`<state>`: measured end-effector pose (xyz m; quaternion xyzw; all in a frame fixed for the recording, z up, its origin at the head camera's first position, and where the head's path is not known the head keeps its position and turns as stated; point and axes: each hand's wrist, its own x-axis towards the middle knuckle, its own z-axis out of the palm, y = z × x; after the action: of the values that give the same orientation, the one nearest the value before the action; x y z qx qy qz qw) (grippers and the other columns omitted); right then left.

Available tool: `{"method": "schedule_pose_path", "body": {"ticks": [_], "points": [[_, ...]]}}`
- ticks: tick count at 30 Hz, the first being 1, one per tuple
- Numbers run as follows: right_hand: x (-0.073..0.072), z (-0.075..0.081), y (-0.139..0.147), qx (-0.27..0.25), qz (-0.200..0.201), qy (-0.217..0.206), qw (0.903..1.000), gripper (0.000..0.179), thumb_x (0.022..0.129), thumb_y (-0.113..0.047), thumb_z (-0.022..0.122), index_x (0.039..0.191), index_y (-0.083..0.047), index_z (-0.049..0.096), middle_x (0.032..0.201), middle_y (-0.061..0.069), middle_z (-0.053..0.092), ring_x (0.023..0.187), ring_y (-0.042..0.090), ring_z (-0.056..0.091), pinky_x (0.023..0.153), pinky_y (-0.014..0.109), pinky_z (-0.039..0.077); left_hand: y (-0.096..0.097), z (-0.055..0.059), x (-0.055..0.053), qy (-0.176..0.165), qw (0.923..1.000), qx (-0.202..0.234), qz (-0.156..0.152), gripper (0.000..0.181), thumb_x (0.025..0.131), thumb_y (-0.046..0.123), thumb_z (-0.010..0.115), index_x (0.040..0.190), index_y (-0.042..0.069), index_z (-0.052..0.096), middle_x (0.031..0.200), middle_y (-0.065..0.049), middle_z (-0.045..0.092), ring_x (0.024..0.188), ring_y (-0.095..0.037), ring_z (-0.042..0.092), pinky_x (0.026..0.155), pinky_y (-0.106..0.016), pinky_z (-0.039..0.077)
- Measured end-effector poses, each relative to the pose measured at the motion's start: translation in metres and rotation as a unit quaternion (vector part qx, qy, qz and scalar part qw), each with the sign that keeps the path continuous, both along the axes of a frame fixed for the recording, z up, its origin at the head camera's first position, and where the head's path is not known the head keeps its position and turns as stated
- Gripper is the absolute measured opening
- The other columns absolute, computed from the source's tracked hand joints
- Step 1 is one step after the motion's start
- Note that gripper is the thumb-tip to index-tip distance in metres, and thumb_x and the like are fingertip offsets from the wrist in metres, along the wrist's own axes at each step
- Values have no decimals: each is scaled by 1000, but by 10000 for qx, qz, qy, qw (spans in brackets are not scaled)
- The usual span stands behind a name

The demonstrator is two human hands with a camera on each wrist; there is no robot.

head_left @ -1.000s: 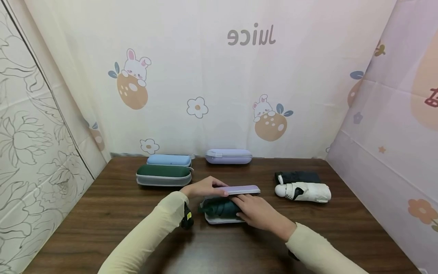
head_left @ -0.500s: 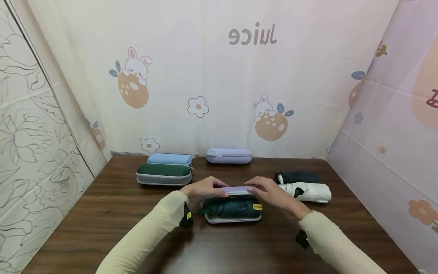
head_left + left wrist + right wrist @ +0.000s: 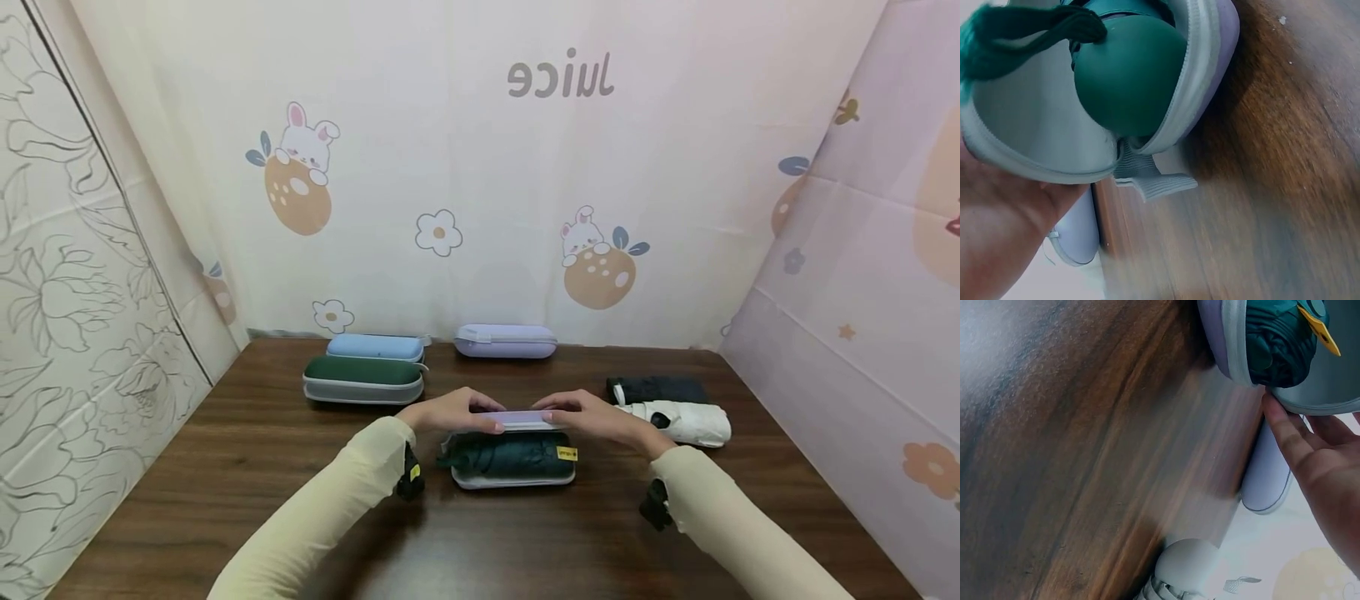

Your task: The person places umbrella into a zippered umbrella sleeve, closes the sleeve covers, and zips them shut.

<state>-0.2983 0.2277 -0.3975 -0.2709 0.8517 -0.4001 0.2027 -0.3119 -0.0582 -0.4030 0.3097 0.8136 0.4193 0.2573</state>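
Observation:
An open lavender zip case (image 3: pixel 517 420) lies on the table before me, its grey lining (image 3: pixel 1035 119) visible. Inside it rests a folded dark green umbrella (image 3: pixel 517 455); its rounded green handle (image 3: pixel 1129 75) and cord point left, and a yellow tag (image 3: pixel 1319 330) hangs at the right end. My left hand (image 3: pixel 448 412) holds the left end of the raised lid, thumb along the front edge. At the lid's other end, my right hand (image 3: pixel 596 417) holds it in a like way, thumb in front. Some fingers of both hands are hidden behind the lid.
A closed lavender case (image 3: pixel 506 342) stands at the table's back edge. Left of it are a blue case (image 3: pixel 375 347) and a green case (image 3: pixel 363 379). A white folded umbrella (image 3: pixel 693 423) and a black folded umbrella (image 3: pixel 660 389) lie at the right.
My right hand has left the green umbrella and moved up to the lid's right end, uncovering the yellow tag. My left hand has stayed on the lid.

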Motion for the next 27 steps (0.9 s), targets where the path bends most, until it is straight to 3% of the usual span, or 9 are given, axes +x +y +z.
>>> {"method": "schedule_pose_path", "body": {"ticks": [3,5,8,11,13,15,21,27], "points": [[-1,-1,1,-69,117,86,9999,37,100,-29,48,128,-7,59,122,10,59,102,24,53,86,40,43,-9,2,7,-497,9981,139,345,47,93,40,59,133,14,57,128,-1,55,110,-19,49,96,-44,40],[-1,-2,2,-105,167,118,9997,37,101,-28,48,128,-6,59,124,9,58,104,23,53,87,39,43,-20,3,13,-412,9967,264,650,45,96,41,53,134,15,55,132,-2,51,115,-21,47,98,-48,39],[-1,-3,2,-160,239,169,9994,37,101,-27,48,129,-5,59,127,11,57,108,23,53,88,39,44,-40,2,22,436,9927,584,963,37,100,28,48,132,10,54,131,-7,52,116,-23,49,97,-47,40],[1,-2,2,-241,312,183,9991,38,101,-26,48,129,-3,58,128,12,57,111,23,53,89,39,44,-61,-4,30,1807,9754,694,1054,24,97,7,50,119,2,58,115,-10,58,103,-21,54,88,-39,46],[2,-1,2,-255,310,159,9991,38,101,-26,48,129,-3,58,128,13,56,111,24,53,89,40,44,-72,-8,37,2322,9653,644,1011,19,91,-3,54,109,2,61,103,-10,61,92,-17,55,80,-33,48],[3,0,3,-232,255,127,9993,38,101,-27,49,129,-4,58,128,13,56,111,24,53,89,41,44,-81,-13,45,2573,9613,546,826,17,88,-6,59,102,3,61,95,-7,61,84,-13,55,73,-29,49],[3,0,4,-169,121,24,9998,37,100,-29,50,128,-6,59,128,11,57,111,24,53,90,42,45,-84,-25,67,2437,9668,633,446,18,86,0,68,103,2,64,94,-4,64,81,-7,58,71,-26,51],[3,0,2,-152,144,37,9998,40,100,-29,50,129,-3,58,126,11,58,109,23,54,89,41,46,-70,-33,76,2795,9534,1046,455,16,85,1,70,99,5,68,90,3,66,78,-4,58,69,-24,51]]}}
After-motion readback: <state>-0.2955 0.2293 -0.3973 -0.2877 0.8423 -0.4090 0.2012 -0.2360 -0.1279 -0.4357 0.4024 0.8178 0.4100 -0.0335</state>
